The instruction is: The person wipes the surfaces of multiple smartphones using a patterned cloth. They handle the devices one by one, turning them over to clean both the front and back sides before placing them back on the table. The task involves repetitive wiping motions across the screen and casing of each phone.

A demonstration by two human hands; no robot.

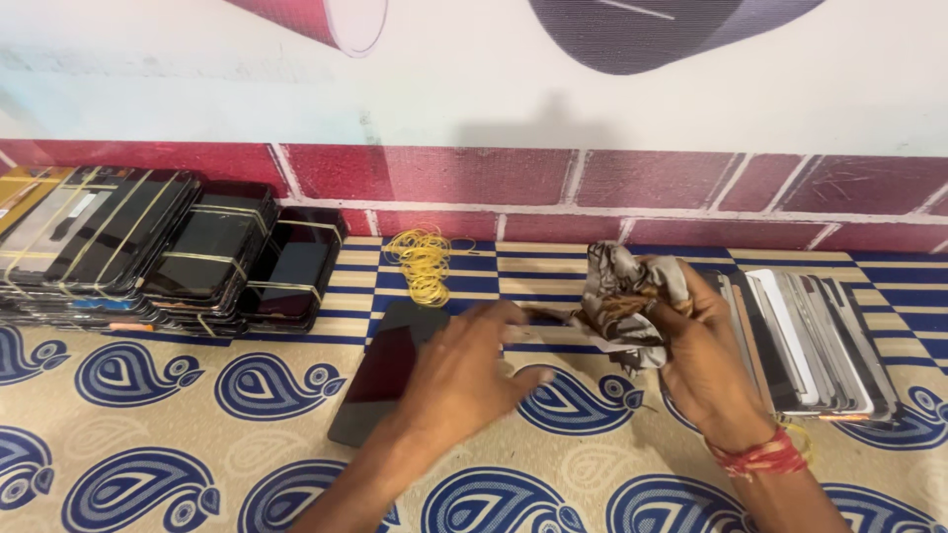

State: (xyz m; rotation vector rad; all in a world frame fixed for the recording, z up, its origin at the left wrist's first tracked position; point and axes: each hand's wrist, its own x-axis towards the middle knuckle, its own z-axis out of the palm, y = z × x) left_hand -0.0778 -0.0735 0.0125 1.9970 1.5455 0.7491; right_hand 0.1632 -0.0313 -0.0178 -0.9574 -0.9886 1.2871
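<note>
My left hand (464,380) lies palm-down over the right side of a dark flat phone screen panel (380,370) on the patterned mat, fingers spread and pointing right. My right hand (706,360) is raised just to its right and grips a crumpled grey and white cloth (627,296). Red thread is wound around my right wrist (760,459). A small heap of yellow rubber bands (423,262) lies behind the panel.
Stacks of dark panels bound with rubber bands (158,252) sit at the left. A row of panels standing on edge (815,341) leans at the right. A painted brick wall (553,178) closes the back. The mat (148,395) carries blue paisley shapes.
</note>
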